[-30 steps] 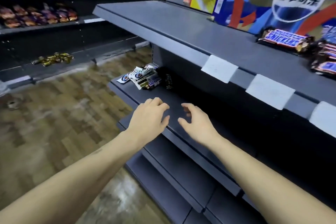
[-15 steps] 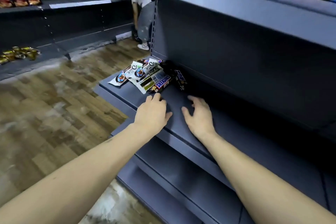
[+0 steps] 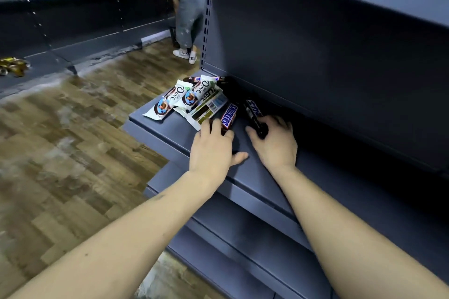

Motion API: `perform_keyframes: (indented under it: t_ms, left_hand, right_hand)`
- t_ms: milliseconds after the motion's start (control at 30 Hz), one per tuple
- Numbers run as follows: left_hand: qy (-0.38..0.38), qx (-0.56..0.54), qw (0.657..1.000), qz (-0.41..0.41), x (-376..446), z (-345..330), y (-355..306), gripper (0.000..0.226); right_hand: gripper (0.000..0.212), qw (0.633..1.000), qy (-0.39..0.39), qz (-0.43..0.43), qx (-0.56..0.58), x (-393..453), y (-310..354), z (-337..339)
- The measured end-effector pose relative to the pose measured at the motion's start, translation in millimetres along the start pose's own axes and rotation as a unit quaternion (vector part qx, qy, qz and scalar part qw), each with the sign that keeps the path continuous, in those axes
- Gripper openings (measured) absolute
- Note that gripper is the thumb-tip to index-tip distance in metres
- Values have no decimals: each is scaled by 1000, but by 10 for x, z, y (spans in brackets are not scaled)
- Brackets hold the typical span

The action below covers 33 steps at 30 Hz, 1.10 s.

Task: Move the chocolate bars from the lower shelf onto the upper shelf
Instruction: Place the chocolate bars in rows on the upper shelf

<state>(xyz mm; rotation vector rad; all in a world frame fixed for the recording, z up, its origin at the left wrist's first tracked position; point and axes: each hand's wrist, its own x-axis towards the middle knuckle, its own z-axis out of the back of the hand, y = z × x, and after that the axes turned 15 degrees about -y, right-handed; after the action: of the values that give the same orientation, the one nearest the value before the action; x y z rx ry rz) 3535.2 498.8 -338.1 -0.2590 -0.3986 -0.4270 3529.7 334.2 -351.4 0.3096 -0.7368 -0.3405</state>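
- Two bare hands reach onto the lower shelf (image 3: 262,178).
- Left hand (image 3: 211,150): fingers extended, touching the near end of a Snickers bar (image 3: 229,115).
- Right hand (image 3: 275,144): fingers curled around a second dark bar (image 3: 254,114).
- Dove bars (image 3: 184,98) lie piled just beyond, at the shelf's end.

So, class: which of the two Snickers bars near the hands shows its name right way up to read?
The Snickers bar by the left hand; the bar under the right hand lies darker, turned on edge.
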Motion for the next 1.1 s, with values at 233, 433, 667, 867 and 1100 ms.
perform_keyframes:
  t_ms: [233,433,667,867,1100]
  left_hand:
    - [-15,-20,999,-45,-228,181,-232,26]
    - [25,-51,997,-53,-367,303,-487,35]
    - [62,-159,985,-28,-495,405,-646,9]
    - [62,-200,978,-11,-463,428,-623,24]
    - [101,-241,964,54,-413,447,-829,62]
  right_hand:
    - [29,968,-7,-192,160,-394,-251,513]
    - [46,943,-9,-251,220,-744,-365,969]
    - [33,928,7,-304,216,-949,-507,1398]
    - [28,936,5,-306,174,-989,-712,1653]
    - [20,926,-19,-336,170,-884,-833,1806]
